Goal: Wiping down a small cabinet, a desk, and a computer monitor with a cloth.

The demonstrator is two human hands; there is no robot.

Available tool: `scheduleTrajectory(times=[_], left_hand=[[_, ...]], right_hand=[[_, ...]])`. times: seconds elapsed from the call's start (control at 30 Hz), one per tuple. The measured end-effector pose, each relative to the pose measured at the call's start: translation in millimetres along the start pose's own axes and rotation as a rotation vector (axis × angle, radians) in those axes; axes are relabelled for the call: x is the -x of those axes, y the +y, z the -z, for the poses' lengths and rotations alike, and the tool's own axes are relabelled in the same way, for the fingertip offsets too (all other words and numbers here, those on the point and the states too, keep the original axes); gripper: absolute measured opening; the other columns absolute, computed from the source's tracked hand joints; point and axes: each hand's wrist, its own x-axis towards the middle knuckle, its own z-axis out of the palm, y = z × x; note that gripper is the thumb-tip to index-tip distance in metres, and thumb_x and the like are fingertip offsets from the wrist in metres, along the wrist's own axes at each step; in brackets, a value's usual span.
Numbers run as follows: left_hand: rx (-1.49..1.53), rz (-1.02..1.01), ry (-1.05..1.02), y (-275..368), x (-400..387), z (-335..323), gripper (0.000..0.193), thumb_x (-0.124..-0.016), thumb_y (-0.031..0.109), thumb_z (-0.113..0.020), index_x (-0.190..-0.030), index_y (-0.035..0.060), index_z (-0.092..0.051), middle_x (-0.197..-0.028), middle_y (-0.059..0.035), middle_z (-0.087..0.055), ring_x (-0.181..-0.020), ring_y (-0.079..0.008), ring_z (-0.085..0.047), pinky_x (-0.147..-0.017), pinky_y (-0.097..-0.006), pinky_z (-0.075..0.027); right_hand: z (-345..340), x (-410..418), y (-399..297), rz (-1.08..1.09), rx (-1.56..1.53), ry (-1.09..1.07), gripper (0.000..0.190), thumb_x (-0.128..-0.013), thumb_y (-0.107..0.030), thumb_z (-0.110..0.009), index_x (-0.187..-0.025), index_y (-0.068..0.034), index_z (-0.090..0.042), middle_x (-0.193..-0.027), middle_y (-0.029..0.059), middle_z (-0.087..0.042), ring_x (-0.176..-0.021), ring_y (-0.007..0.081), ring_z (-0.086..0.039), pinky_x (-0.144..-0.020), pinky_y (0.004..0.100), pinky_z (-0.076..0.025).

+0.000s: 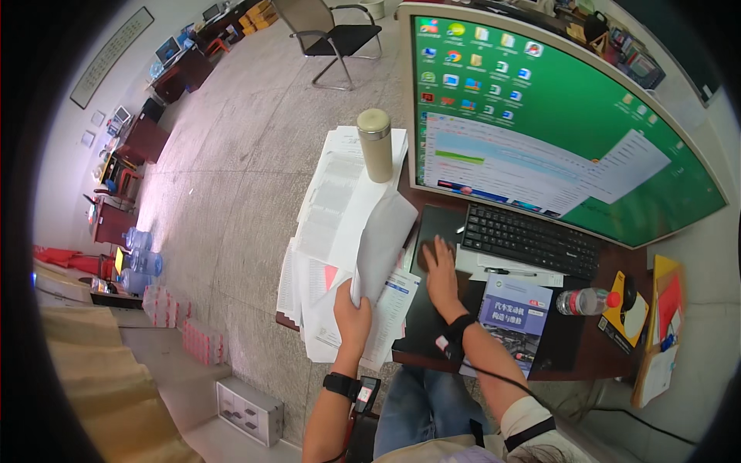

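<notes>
My left hand [352, 315] grips the edge of a bundle of white sheets [382, 237] that curls up off the desk. Beneath it, loose printed papers [330, 214] lie in overlapping stacks, one with a pink patch. My right hand [442, 278] lies palm down on a black desk mat [431, 335], fingers extended. Against its thumb side is a dark brown rounded shape [425, 257]; whether it is a mouse or a shadow is unclear. Both wrists wear black straps. Right of that hand lies a purple-blue book [512, 318] with a printed cover.
A cream tumbler [376, 147] stands on the papers. Beyond my right hand are a black keyboard [529, 240], a pen [509, 272] and a large lit monitor [556, 127]. A red-capped plastic bottle [582, 302] lies at right. A cable [503, 379] runs off the right wrist.
</notes>
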Motion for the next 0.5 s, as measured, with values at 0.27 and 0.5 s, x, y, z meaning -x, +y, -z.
scheduleTrajectory(times=[0.27, 0.5], left_hand=[[0.025, -0.022, -0.029, 5.6, -18.0, 1.5, 0.042, -0.071, -0.004, -0.05, -0.113, -0.0045, -0.052, -0.108, -0.021, -0.057, -0.104, -0.0348, -0.055, -0.092, -0.0373, -0.041], [0.051, -0.016, -0.028, 0.4, -18.6, 7.4, 0.041, -0.071, -0.004, -0.05, -0.112, -0.0038, -0.053, -0.107, -0.0205, -0.057, -0.102, -0.0343, -0.056, -0.091, -0.037, -0.041]], right_hand=[[-21.7, -116.9, 38.8, 0.086, -0.029, 0.129, 0.054, -0.069, 0.012, -0.051, -0.121, -0.002, -0.052, -0.136, 0.0196, -0.04, -0.128, 0.0353, -0.034, -0.109, 0.0455, -0.023], [-12.9, -69.1, 45.2, 0.322, -0.229, -0.139, 0.056, -0.066, 0.015, -0.047, -0.118, -0.004, -0.055, -0.135, 0.0176, -0.042, -0.126, 0.0359, -0.037, -0.109, 0.0435, -0.027]])
